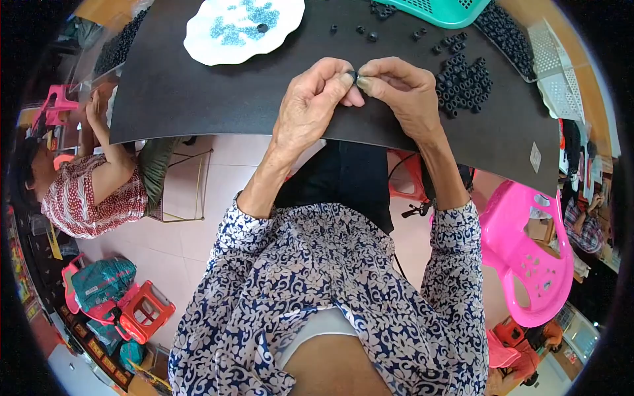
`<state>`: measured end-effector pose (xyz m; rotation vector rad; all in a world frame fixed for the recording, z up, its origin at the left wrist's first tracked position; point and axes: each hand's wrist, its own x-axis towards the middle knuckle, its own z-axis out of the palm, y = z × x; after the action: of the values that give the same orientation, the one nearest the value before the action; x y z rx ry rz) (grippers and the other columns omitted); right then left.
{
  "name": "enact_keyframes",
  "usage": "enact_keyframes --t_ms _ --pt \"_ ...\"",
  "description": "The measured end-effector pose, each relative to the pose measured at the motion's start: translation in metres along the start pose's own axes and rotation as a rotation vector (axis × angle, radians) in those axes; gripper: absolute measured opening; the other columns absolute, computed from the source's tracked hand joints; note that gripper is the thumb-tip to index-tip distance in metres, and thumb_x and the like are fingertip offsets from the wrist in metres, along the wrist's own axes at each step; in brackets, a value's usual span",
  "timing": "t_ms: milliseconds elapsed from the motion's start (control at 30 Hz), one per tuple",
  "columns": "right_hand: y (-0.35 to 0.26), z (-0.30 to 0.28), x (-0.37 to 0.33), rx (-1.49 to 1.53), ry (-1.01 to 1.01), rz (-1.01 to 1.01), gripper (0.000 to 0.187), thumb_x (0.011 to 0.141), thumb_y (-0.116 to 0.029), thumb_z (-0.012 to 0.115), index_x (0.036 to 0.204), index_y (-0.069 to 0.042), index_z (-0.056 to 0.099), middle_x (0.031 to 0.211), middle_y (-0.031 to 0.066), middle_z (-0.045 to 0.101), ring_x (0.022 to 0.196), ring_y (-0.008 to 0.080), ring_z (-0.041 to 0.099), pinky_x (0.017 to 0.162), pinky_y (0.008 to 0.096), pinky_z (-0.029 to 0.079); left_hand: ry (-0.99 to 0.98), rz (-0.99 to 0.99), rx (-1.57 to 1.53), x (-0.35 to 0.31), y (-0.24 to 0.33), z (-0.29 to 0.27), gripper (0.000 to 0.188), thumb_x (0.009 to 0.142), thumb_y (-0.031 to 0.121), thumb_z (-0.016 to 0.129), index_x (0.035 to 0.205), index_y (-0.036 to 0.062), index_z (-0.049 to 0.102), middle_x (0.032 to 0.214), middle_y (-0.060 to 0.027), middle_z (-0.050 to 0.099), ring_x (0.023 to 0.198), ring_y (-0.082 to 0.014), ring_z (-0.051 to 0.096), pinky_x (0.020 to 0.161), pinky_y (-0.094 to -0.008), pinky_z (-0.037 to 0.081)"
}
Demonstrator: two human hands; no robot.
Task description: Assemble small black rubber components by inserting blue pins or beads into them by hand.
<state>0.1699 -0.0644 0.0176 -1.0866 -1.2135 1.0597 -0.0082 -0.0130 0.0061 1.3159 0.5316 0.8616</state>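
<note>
My left hand (312, 99) and my right hand (408, 92) meet above the near part of the dark table (218, 99). Between their fingertips is a small black part (354, 76), pinched from both sides and mostly covered by the fingers. Just right of my right hand lies a pile of small black hollow parts (465, 84), round and ring-like. A white scalloped plate (205, 53) at the upper left carries many tiny clear-blue pieces (231, 33) and one black part (262, 28).
Loose black parts (373, 36) lie beyond my hands. A green basket (449, 20) stands at the far edge, with a white perforated basket (558, 72) at the right. A pink chair (528, 257) is at the lower right. Another person (99, 191) sits at the left.
</note>
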Motion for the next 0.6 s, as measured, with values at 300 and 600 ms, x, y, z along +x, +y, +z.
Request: enact_keyframes --t_ms 300,600 --pt "0.0 0.001 0.006 -0.041 0.024 0.027 0.015 0.088 -0.005 0.068 0.102 0.001 0.07 0.088 0.0024 0.068 0.076 0.0077 0.06 0.071 0.0209 0.048 -0.035 0.009 -0.059 0.003 -0.002 -0.005 0.027 0.1 0.023 0.051 0.11 -0.0002 0.061 0.083 -0.0035 0.066 0.078 -0.0073 0.061 0.071 -0.0186 0.047" --pt "-0.003 0.004 0.004 -0.014 0.001 0.043 0.014 0.088 -0.003 0.067 0.102 0.001 0.068 0.089 0.0025 0.067 0.08 0.0075 0.06 0.074 0.0211 0.049 -0.023 0.007 -0.122 0.003 0.001 -0.001 0.023 0.1 0.017 0.051 0.104 -0.003 0.06 0.08 -0.0053 0.066 0.078 -0.01 0.061 0.075 -0.0241 0.048"
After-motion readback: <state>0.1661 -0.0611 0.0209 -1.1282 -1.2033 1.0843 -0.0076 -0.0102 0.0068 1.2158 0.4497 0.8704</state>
